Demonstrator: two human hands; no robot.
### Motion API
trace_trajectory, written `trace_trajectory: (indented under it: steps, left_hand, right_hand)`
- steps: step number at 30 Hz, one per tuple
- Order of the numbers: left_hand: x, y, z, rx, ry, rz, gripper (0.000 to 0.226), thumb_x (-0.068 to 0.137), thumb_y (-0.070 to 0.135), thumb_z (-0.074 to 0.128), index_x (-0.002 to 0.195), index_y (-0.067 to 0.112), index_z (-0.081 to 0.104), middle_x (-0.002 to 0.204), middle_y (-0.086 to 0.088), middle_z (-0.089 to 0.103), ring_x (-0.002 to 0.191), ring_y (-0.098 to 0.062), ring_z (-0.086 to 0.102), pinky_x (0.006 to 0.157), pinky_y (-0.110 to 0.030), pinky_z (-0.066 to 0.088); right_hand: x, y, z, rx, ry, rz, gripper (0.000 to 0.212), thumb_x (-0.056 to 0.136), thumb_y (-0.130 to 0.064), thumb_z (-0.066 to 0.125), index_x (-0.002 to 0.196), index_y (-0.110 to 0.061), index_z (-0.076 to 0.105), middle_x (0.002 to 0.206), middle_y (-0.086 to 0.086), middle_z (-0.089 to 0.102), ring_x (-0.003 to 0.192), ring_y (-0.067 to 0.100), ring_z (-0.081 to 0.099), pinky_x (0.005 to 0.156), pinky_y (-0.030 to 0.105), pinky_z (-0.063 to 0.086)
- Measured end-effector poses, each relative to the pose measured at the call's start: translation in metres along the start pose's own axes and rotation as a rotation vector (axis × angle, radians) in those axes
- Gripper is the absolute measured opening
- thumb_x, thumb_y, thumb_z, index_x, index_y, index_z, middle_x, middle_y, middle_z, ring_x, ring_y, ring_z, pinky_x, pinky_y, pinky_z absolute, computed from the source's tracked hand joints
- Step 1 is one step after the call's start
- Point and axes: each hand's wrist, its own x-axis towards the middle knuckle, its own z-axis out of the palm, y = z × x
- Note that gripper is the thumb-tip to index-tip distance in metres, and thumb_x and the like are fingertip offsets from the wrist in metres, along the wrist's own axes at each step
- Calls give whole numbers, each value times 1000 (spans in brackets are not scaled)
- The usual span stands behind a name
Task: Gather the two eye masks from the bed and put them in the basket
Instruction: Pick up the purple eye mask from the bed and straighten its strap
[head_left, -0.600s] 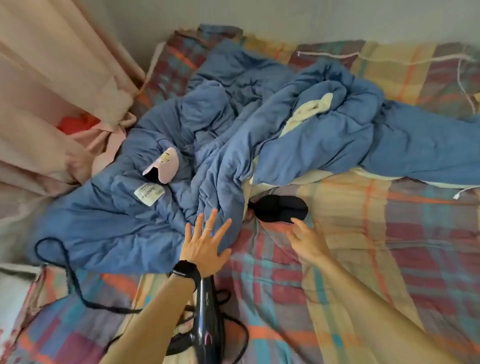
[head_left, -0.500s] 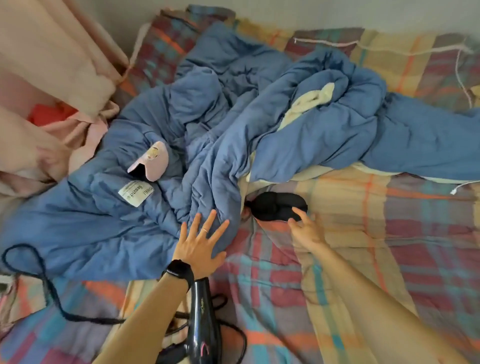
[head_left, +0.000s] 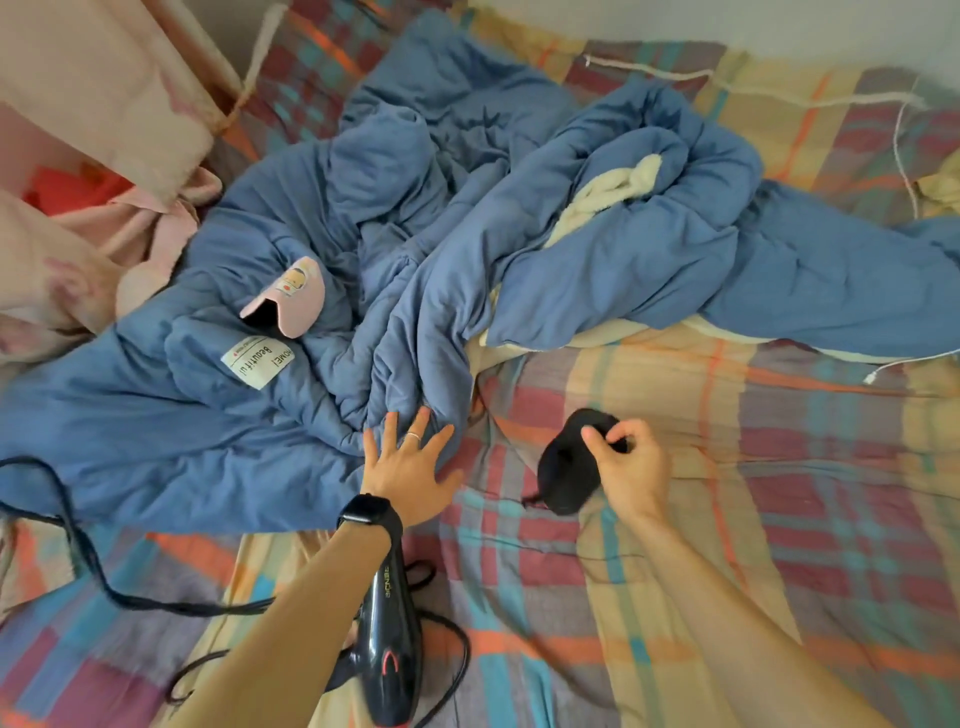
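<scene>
A black eye mask (head_left: 566, 467) hangs just above the plaid bed sheet (head_left: 779, 467), pinched at its top edge by my right hand (head_left: 628, 467). A pink eye mask (head_left: 296, 304) with a small cartoon print lies on the crumpled blue quilt (head_left: 415, 260), up and to the left. My left hand (head_left: 408, 467) rests flat with fingers spread on the quilt's near edge, holding nothing; a black watch is on that wrist. No basket is in view.
A black hair dryer (head_left: 387, 654) with its cord lies on the sheet under my left forearm. A thick dark cord (head_left: 78, 545) snakes along the left. Pink curtains (head_left: 93, 93) hang at the left. A white cable (head_left: 904, 156) runs at the far right.
My right hand has closed on the black eye mask and pulled it back towards me, away from the quilt's edge. My left hand has stayed spread on the quilt.
</scene>
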Motion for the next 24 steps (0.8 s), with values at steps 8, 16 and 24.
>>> trace_trajectory:
  steps: [8, 16, 24]
  left_hand:
    - [-138, 117, -68, -581, -152, 90, 70, 77, 50, 72, 140, 44, 42, 124, -1, 62, 107, -20, 57, 91, -31, 46]
    - [-297, 179, -66, -746, 75, -64, 13, 87, 23, 66, 96, 33, 69, 74, 0, 71, 59, -18, 63, 68, -30, 52]
    - [-406, 196, -76, -1234, 240, -273, 36, 95, 3, 43, 98, 21, 73, 81, -5, 64, 50, -13, 55, 45, -20, 34]
  right_hand:
    - [-129, -9, -125, 249, -281, -190, 37, 76, 3, 67, 68, -18, 37, 62, -7, 36, 54, 8, 31, 52, 20, 27]
    - [-221, -6, -237, 444, -405, -232, 48, 83, -6, 71, 120, -25, 49, 96, -11, 67, 82, 5, 67, 75, 22, 52]
    - [-279, 15, -255, 254, -630, -353, 27, 88, -23, 69, 110, -38, 63, 101, -10, 71, 82, -3, 68, 68, 17, 52]
